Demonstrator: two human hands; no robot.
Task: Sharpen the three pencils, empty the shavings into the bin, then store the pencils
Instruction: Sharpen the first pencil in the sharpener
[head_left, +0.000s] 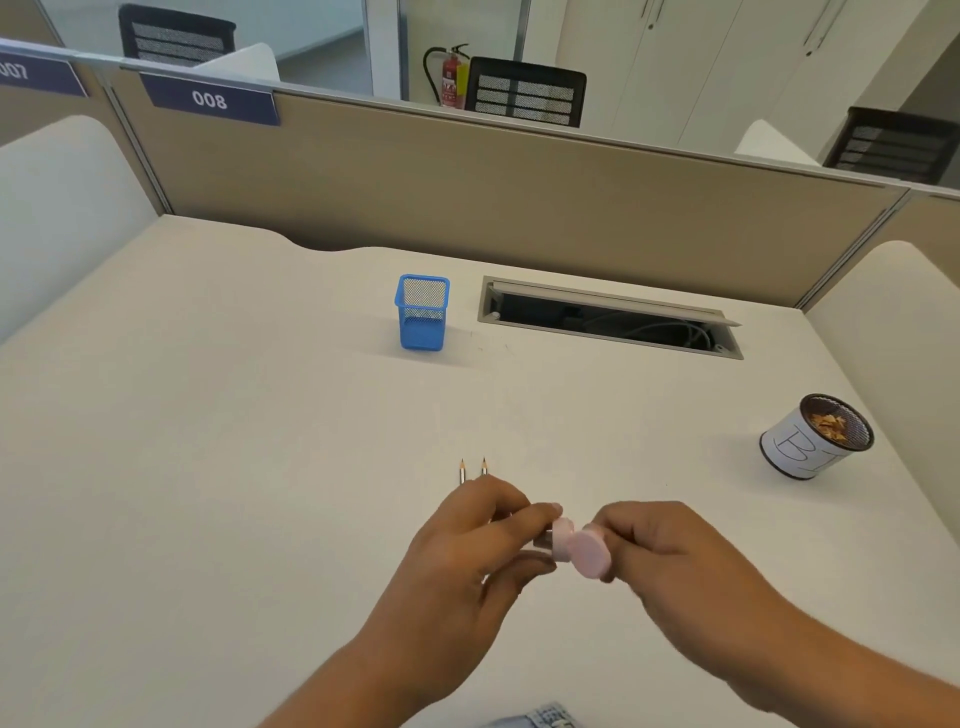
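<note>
Above the near desk (208, 467), the left hand (467, 551) pinches the round pink sharpener (561, 538) while the right hand (665, 551) grips its disc-shaped pink lid (589, 553). Two sharp pencil tips (472, 470) show beyond the left hand. The mesh bin (815, 436) holds shavings (828, 423); the blue mesh cup (423, 312) stands well apart.

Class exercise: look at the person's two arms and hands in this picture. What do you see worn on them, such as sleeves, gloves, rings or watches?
Nothing is worn. The left hand and right hand are gloveless, with no rings showing. Both forearms are uncovered to the frame edge: no sleeves, watch or bracelet in view.
</note>
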